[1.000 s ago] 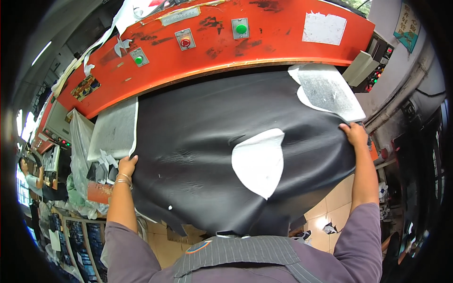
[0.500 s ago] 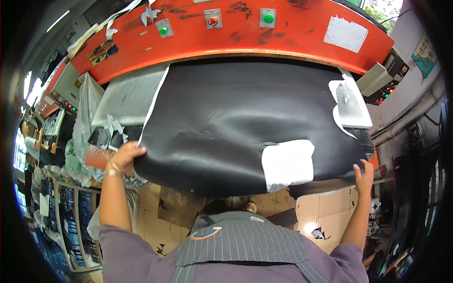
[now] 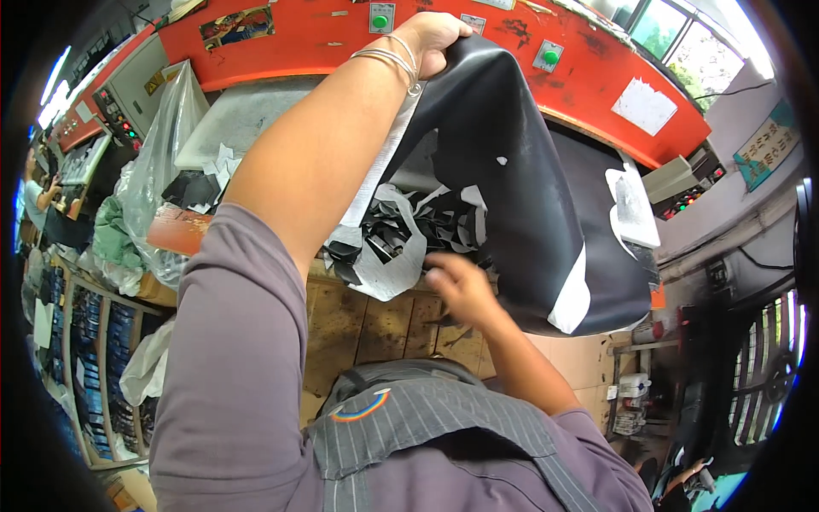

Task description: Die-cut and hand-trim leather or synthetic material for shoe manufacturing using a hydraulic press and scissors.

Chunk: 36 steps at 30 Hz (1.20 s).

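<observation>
My left hand (image 3: 432, 40) is raised at the front of the red machine, closed on the edge of a large black leather-like sheet (image 3: 520, 162) with a pale backing. The sheet is lifted into a tall fold that hangs down to the right. Under it, a heap of black and white scraps (image 3: 388, 235) shows at the near edge of the machine bed. My right hand (image 3: 465, 290) is low beside these scraps and the sheet's lower fold, its fingers partly spread, with nothing seen in them. A white patch (image 3: 570, 294) shows on the sheet's near edge.
The red machine beam (image 3: 341, 38) with green buttons crosses the far side. A pale cutting board (image 3: 235, 119) lies at left, near clear plastic bags (image 3: 166, 162). At right is a control box (image 3: 682, 192). A person (image 3: 47, 200) stands far left.
My left hand has lifted the sheet's left side up and to the right, uncovering the scraps beneath. The right hand has moved left from the sheet's right edge to the scraps.
</observation>
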Tool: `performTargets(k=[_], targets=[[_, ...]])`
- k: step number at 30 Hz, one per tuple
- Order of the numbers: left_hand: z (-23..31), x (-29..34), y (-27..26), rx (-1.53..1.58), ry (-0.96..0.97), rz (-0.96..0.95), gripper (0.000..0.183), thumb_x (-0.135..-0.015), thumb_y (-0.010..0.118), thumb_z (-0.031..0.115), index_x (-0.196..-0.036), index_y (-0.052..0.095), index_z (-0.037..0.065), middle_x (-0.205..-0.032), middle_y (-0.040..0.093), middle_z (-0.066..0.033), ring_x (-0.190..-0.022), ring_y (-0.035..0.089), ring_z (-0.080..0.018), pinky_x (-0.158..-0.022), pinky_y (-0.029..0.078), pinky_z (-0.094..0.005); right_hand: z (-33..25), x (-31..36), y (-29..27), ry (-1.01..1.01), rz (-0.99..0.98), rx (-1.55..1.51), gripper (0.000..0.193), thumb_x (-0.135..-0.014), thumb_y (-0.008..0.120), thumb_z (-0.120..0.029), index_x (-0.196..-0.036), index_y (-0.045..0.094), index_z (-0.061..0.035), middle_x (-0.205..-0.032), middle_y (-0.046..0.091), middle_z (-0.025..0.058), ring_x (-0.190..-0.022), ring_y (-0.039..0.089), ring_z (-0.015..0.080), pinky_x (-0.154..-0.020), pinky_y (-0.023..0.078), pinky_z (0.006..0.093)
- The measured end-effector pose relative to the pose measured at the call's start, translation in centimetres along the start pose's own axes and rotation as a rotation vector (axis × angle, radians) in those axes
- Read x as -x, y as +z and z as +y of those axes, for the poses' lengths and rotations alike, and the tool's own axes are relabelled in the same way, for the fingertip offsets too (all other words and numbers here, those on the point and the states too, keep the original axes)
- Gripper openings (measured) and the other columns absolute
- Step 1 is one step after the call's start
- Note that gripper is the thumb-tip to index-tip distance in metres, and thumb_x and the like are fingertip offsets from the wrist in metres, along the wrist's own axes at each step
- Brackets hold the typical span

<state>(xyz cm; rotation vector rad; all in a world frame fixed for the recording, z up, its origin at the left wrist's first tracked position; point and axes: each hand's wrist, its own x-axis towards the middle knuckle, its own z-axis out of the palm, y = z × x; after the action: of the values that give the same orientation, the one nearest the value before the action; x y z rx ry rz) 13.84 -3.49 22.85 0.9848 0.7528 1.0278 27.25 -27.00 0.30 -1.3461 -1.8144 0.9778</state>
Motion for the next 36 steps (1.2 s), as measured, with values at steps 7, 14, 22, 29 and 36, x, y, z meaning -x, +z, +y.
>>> performTargets(k=[7, 14, 22, 29, 36], targets=[[1.4, 2.1, -4.9, 0.121, -0.075, -0.09, 0.025, -0.096, 0.05, 0.016, -0.102, 0.058, -0.007, -0.093, 0.066, -0.0174, -0.074, 0.067, -0.0226, -0.072, 0.058, -0.034, 3.4, -5.1, -1.9, 0.089, 0.141, 0.563, 0.017, -0.089, 0.057, -0.016, -0.101, 0.061, -0.0058, -0.102, 0.063, 0.0174, -0.095, 0.062, 0.0361, -0.082, 0.05, 0.0438], [0.4, 1.5, -7.3, -0.103, -0.006, -0.216, 0.025, -0.095, 0.054, 0.021, -0.102, 0.065, 0.0, -0.091, 0.07, -0.0117, -0.073, 0.068, -0.0177, -0.069, 0.056, -0.0297, 5.3, -7.0, 2.0, 0.19, 0.167, 0.545, 0.037, -0.086, 0.058, -0.017, -0.122, 0.051, -0.0092, -0.124, 0.053, 0.0185, -0.117, 0.051, 0.0382, -0.096, 0.042, 0.0474], [-1.4, 3.0, -13.2, -0.241, -0.068, -0.358, 0.029, -0.097, 0.047, 0.019, -0.11, 0.06, -0.003, -0.102, 0.066, -0.0131, -0.086, 0.067, -0.018, -0.078, 0.056, -0.0288, -0.5, -10.0, 4.7, 0.221, 0.417, 0.197, 0.036, -0.087, 0.05, -0.015, -0.118, 0.061, -0.0025, -0.131, 0.052, 0.0232, -0.122, 0.05, 0.0349, -0.105, 0.037, 0.0417], [-6.3, 11.9, -17.5, -0.278, -0.154, -0.309, 0.021, -0.093, 0.047, 0.004, -0.112, 0.054, 0.003, -0.096, 0.063, -0.0046, -0.083, 0.063, -0.0136, -0.077, 0.054, -0.0298, -7.0, 5.0, 2.6, 0.151, 0.216, 0.365, 0.019, -0.076, 0.066, -0.012, -0.09, 0.059, -0.0013, -0.087, 0.058, 0.0164, -0.082, 0.06, 0.0362, -0.072, 0.049, 0.0433], [-12.2, 15.2, -30.7, -1.196, -0.153, -0.096, 0.033, -0.082, 0.061, 0.006, -0.115, 0.057, 0.002, -0.095, 0.063, -0.0119, -0.084, 0.062, -0.0209, -0.077, 0.05, -0.0338, -11.6, 17.9, -7.2, 0.343, 0.043, 0.16, 0.021, -0.08, 0.073, -0.018, -0.078, 0.058, -0.0032, -0.072, 0.054, 0.0075, -0.066, 0.056, 0.0213, -0.06, 0.043, 0.0332]])
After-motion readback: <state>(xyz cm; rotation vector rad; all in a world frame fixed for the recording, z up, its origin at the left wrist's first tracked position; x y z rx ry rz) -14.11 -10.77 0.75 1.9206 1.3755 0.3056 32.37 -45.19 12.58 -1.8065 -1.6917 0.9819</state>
